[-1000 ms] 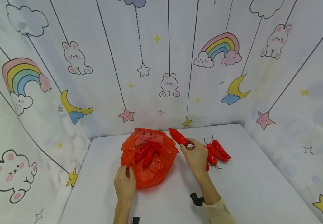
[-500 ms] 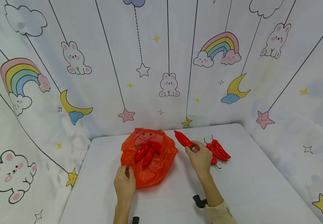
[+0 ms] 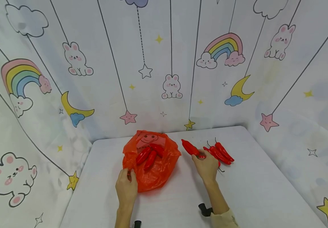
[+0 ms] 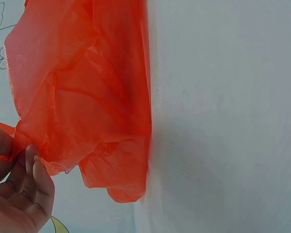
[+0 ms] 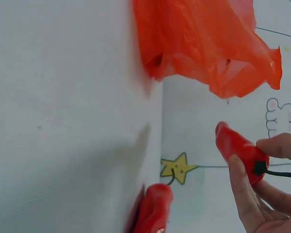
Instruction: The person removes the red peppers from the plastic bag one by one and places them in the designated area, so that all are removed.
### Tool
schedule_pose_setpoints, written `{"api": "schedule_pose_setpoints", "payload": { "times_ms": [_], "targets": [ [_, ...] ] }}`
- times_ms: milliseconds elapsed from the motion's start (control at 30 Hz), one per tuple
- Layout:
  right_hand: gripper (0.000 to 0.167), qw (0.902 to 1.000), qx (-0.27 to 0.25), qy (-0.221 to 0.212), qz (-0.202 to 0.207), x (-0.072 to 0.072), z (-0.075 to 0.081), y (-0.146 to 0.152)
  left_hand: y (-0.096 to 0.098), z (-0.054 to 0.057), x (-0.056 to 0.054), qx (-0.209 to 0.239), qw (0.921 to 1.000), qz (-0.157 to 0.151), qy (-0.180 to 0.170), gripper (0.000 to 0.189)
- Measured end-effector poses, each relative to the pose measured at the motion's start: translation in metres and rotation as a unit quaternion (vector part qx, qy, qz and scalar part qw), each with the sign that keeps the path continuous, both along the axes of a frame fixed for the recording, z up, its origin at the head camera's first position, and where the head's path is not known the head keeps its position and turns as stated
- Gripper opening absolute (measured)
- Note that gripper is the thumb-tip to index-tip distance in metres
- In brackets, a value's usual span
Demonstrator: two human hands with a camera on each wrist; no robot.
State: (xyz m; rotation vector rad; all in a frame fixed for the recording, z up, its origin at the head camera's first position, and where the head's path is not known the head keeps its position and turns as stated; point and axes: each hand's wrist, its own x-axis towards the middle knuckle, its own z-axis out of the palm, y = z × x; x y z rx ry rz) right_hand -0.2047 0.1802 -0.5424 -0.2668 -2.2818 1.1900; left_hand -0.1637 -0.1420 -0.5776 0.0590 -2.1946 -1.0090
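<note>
My left hand (image 3: 126,186) pinches the near left rim of an orange-red plastic bag (image 3: 156,179), which lies with its mouth open. In the left wrist view, thumb and fingers grip the thin film of the bag (image 4: 92,97). Several red chili peppers (image 3: 150,160) lie inside it. Right of the bag, my right hand (image 3: 207,167) holds a red chili pepper (image 3: 189,147) above the table. The right wrist view shows that chili pepper (image 5: 235,145) gripped near its green stem end, tip pointing away. More red chili peppers (image 3: 223,152) lie beyond the right hand, partly hidden by it.
A white table (image 3: 255,186) lies under everything. Behind and at both sides stands a white cloth backdrop (image 3: 109,79) printed with rabbits, stars and rainbows. Black wrist-camera mounts (image 3: 205,210) sit by both forearms.
My right hand has moved right and slightly toward me with the chili pepper, away from the bag and closer to the loose peppers. The left hand and bag have stayed put.
</note>
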Motion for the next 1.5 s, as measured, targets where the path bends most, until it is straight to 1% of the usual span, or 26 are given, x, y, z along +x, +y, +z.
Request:
{"api": "schedule_pose_setpoints", "payload": {
  "times_ms": [333,567,667,867,1067,1367,1500],
  "targets": [
    [0.038,0.9996,0.006,-0.026,-0.011,0.005,-0.016,0.012,0.0,-0.001,0.0,0.0,0.9999,0.0,0.013,0.007],
    [0.037,0.9992,0.002,-0.038,-0.01,0.01,-0.027,0.021,0.0,0.001,0.001,-0.001,1.0,0.001,-0.004,0.005],
    [0.04,0.9989,0.002,-0.046,-0.012,0.011,-0.03,0.024,0.0,0.001,0.001,0.001,0.9999,0.003,-0.01,0.007],
    [0.041,0.9977,-0.003,-0.067,-0.011,0.014,-0.037,0.029,-0.001,0.0,0.001,0.001,1.0,0.003,0.001,0.005],
    [0.039,0.9969,-0.006,-0.077,-0.015,0.016,-0.04,0.034,-0.002,-0.001,0.0,0.0,0.9999,-0.002,0.011,0.005],
    [0.042,0.9948,0.002,-0.101,-0.013,0.022,-0.037,0.038,-0.002,-0.001,0.001,0.002,1.0,0.001,0.005,0.009],
    [0.043,0.9925,0.01,-0.121,-0.012,0.024,-0.035,0.039,-0.002,-0.001,0.001,0.0,1.0,0.001,0.008,0.008]
  ]
}}
